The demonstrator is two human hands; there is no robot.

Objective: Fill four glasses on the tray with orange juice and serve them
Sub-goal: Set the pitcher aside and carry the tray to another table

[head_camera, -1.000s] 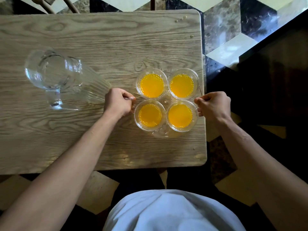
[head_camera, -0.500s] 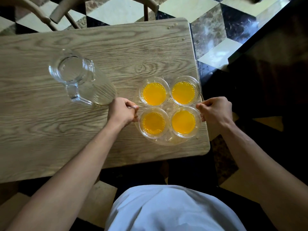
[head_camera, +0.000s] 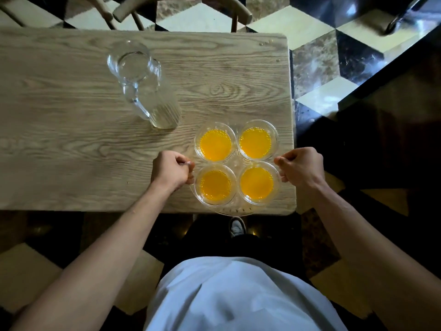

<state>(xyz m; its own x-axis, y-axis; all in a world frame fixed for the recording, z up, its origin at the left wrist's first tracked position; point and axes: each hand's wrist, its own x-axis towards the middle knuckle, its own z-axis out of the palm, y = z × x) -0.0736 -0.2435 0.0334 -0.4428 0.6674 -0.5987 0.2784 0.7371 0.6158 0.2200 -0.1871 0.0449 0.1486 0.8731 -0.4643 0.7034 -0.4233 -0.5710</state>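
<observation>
Your left hand (head_camera: 172,170) and right hand (head_camera: 301,166) grip opposite edges of a clear glass tray (head_camera: 235,210), fingers curled tightly round its rim, at the near right corner of the wooden surface (head_camera: 71,139).

Between your two hands stand four glasses, each filled with orange juice and ringed with small bubbles. The near left glass (head_camera: 215,185) sits just beside your left hand's knuckles; the near right glass (head_camera: 256,183) sits just beside your right hand's thumb. Beyond them, farther from your hands, the far left glass (head_camera: 215,142) and the far right glass (head_camera: 256,140) stand side by side, their rims touching or nearly so. The tray's near edge juts slightly past the edge of the surface towards your body.

Beyond your left hand, up and slightly to its left, a clear glass pitcher (head_camera: 143,84) stands well apart from the tray, its handle turned towards you; no juice is visible in it.

No brand, label or writing can be read on the tray, the glasses or the pitcher.

Past the far edge of the surface, wooden chair backs (head_camera: 181,5) show over a chequered floor (head_camera: 317,29). Below your hands, your white shirt (head_camera: 238,295) fills the lower frame, with one shoe (head_camera: 237,226) visible under the surface's edge.
</observation>
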